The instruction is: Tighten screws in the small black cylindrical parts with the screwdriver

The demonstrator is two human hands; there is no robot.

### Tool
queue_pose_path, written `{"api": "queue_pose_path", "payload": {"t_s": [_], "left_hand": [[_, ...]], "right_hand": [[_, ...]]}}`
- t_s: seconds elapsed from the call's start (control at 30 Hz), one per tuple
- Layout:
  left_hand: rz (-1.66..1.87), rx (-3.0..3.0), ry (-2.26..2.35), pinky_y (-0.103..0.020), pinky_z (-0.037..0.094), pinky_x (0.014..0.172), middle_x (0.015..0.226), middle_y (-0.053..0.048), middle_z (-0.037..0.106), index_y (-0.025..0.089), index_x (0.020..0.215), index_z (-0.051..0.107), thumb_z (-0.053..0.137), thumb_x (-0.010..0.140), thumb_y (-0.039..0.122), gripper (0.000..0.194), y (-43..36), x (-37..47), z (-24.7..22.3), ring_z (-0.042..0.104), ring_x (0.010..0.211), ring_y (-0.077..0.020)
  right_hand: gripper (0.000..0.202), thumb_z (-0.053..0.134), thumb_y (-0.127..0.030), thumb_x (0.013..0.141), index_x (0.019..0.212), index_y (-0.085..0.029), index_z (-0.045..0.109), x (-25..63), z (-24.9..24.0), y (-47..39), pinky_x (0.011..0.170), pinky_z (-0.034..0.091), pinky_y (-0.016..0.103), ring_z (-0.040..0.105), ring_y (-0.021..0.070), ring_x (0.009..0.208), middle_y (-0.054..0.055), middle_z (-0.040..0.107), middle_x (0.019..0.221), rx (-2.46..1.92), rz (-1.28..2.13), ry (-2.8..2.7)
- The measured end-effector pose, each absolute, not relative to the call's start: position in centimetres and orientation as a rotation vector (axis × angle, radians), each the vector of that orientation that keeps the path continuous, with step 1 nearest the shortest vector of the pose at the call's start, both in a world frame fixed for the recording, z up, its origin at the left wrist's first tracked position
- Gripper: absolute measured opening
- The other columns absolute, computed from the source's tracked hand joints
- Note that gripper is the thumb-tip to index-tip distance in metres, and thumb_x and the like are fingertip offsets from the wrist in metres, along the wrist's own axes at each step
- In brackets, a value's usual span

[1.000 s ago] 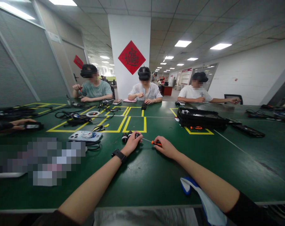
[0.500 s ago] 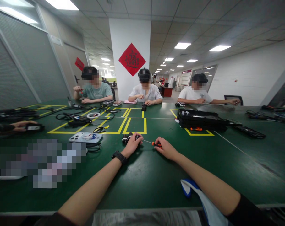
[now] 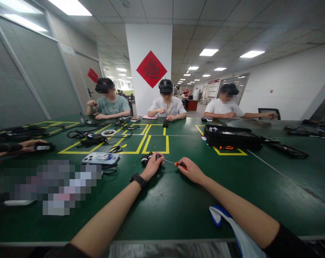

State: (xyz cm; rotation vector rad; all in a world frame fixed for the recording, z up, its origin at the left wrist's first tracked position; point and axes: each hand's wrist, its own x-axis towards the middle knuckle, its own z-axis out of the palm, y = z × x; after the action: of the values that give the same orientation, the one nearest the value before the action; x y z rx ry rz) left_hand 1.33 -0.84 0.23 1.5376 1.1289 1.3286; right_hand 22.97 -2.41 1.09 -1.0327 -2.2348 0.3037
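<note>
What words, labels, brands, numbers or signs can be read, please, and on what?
No text reads clearly.
Red diamond sign on the pillar: dark characters, too blurred.
Teal shirt: lettering, too blurred.
White T-shirt: print, too small.
Black device, left: pale marking, too small.
Background wall board: too small.
Screwdriver: none readable.

One left hand, one right hand, one held screwdriver, at least two black cylinders, one watch, one desk, three people seated opposite, one pale blue phone, one white ring
</note>
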Motion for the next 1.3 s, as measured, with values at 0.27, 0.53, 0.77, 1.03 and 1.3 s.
{"api": "queue_pose_path", "payload": {"t_s": [0.27, 0.53, 0.77, 1.03, 1.3], "left_hand": [[1.353, 1.568, 1.129, -0.023, 0.044, 0.059, 0.071, 0.002, 0.056, 0.018, 0.086, 0.050, 0.053, 0.073, 0.041, 0.027, -0.68, 1.32, -0.01, 0.056, 0.060, -0.0096], [1.350, 1.570, 1.141, -0.023, 0.044, 0.061, 0.072, 0.002, 0.056, 0.018, 0.087, 0.049, 0.053, 0.073, 0.041, 0.027, -0.59, 1.24, -0.25, 0.056, 0.061, -0.0095], [1.341, 1.594, 1.146, -0.024, 0.043, 0.060, 0.069, 0.002, 0.055, 0.018, 0.087, 0.050, 0.053, 0.072, 0.043, 0.029, -0.47, 1.24, -0.28, 0.056, 0.061, -0.0108], [1.350, 1.568, 1.147, -0.024, 0.043, 0.062, 0.070, 0.002, 0.055, 0.018, 0.086, 0.050, 0.053, 0.072, 0.041, 0.027, -1.00, 1.44, 0.20, 0.056, 0.062, -0.0104], [1.356, 1.593, 1.164, -0.024, 0.043, 0.062, 0.073, 0.002, 0.056, 0.018, 0.085, 0.051, 0.055, 0.070, 0.043, 0.030, -0.86, 1.43, 0.20, 0.056, 0.061, -0.0102]], "right_hand": [[0.019, 0.056, -0.033, 0.077, 0.088, -0.017, 0.056, 22.83, 0.58, -1.98, 0.071, 0.039, 0.027, 0.049, 0.0140, 0.077, 0.003, 0.055, 0.084, -1.055, 0.377, -2.191], [0.030, 0.039, -0.032, 0.087, 0.078, -0.016, 0.063, 22.82, 0.70, -1.55, 0.077, 0.038, 0.029, 0.049, 0.0149, 0.082, 0.005, 0.057, 0.082, -1.009, 0.406, -2.239], [0.017, 0.054, -0.029, 0.078, 0.088, -0.016, 0.059, 23.05, 0.64, -1.81, 0.077, 0.039, 0.029, 0.050, 0.0149, 0.082, 0.004, 0.056, 0.087, -0.988, 0.429, -2.181], [0.015, 0.051, -0.027, 0.080, 0.085, -0.016, 0.060, 22.75, 0.78, -2.03, 0.079, 0.038, 0.032, 0.048, 0.0161, 0.085, 0.005, 0.055, 0.086, -1.053, 0.368, -2.223], [0.014, 0.055, -0.021, 0.076, 0.089, -0.017, 0.055, 22.93, 0.60, -2.07, 0.076, 0.039, 0.028, 0.048, 0.0145, 0.082, 0.003, 0.054, 0.088, -0.975, 0.364, -2.204]]}}
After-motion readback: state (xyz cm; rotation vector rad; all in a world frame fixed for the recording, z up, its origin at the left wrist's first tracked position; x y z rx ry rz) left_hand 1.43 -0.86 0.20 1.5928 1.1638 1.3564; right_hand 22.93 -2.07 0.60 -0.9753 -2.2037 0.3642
